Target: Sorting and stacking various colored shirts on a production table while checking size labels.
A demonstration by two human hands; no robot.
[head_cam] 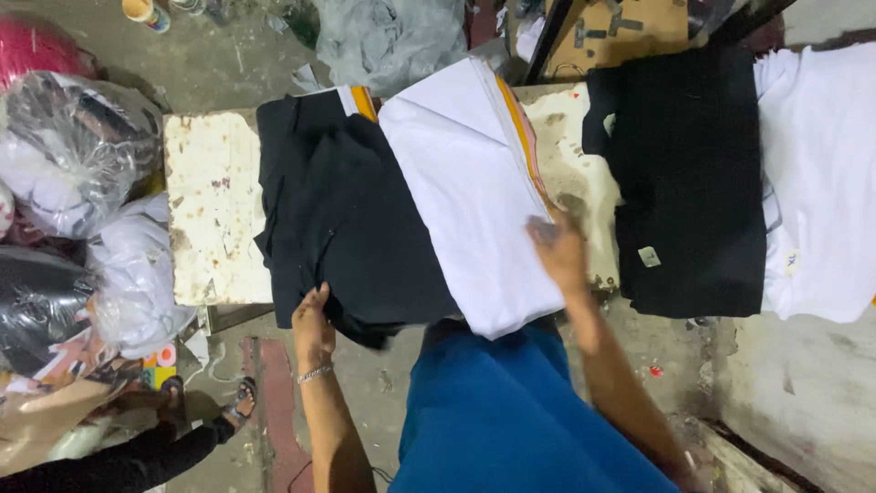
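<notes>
Worktable [214,205], stained white and set across the view, carries a stack of black fabric [351,219] at its middle, its long axis running away from the person, and a stack of white fabric [470,192] overlapping the black stack's right side. Left hand [313,330] pinches the near edge of the black stack just off the worktable's near rim, so it is the nearer hand. Right hand [558,251], blurred, lies flat and open on the white stack's near right corner.
</notes>
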